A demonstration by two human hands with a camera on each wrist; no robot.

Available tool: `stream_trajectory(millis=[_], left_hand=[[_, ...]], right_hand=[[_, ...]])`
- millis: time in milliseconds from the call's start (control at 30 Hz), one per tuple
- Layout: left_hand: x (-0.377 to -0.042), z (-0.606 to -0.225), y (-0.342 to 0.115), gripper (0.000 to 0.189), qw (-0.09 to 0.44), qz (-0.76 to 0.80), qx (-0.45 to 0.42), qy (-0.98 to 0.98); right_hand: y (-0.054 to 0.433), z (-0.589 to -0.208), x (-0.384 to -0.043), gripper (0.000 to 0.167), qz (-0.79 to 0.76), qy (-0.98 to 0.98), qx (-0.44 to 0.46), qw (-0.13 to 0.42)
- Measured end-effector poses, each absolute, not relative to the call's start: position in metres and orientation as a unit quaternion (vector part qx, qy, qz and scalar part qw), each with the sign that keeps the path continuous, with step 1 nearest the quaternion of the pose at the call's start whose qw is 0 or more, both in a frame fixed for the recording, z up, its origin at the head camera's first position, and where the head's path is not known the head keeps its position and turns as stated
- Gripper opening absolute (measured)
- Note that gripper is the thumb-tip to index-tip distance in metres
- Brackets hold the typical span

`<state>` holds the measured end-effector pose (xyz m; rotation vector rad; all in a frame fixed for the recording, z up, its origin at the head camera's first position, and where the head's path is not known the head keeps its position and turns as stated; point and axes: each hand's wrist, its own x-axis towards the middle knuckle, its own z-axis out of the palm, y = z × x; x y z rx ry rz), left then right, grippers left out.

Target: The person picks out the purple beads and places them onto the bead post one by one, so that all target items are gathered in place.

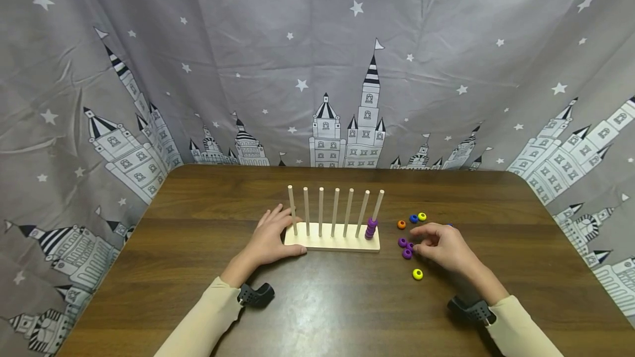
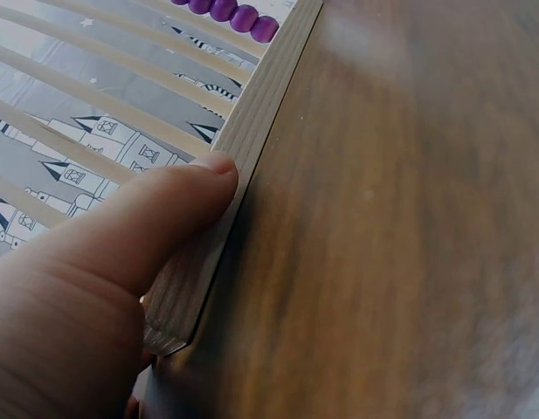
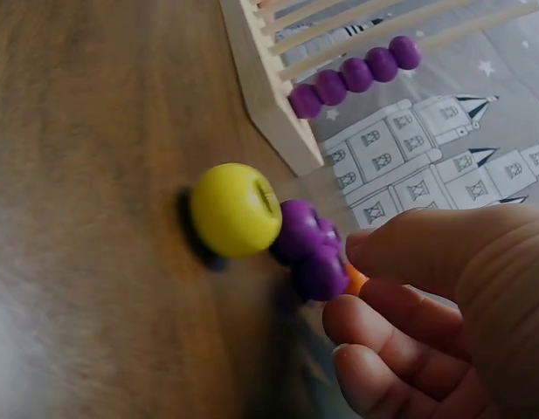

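Note:
A pale wooden peg stand (image 1: 332,243) with several upright rods sits mid-table. Purple beads (image 1: 371,228) are stacked on its rightmost rod. My left hand (image 1: 270,238) grips the stand's left end, the thumb along the front edge of the base and the other fingers behind it. To the right of the stand, my right hand (image 1: 444,247) is at three loose purple beads (image 3: 320,274), thumb and fingertips apart beside them. No bead shows clearly held between those fingers. One yellow bead (image 3: 234,209) lies nearer the front.
Behind the purple beads lie an orange bead (image 1: 401,225), a blue bead (image 1: 414,218) and another yellow bead (image 1: 422,216). A further blue bead is partly hidden behind the right hand. A grey castle-print curtain (image 1: 258,59) hangs along the back of the brown wooden table (image 1: 337,302).

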<state>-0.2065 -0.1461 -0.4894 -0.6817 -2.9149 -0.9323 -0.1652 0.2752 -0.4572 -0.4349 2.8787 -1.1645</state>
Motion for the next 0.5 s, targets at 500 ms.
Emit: stream_trajectory(millis=[500], left_hand=[[-0.206, -0.489, -0.147, 0.065, 0.002, -0.296, -0.217, -0.930]], right_hand=[[0.269, -0.474, -0.163, 0.028, -0.380, 0.916, -0.130, -0.002]])
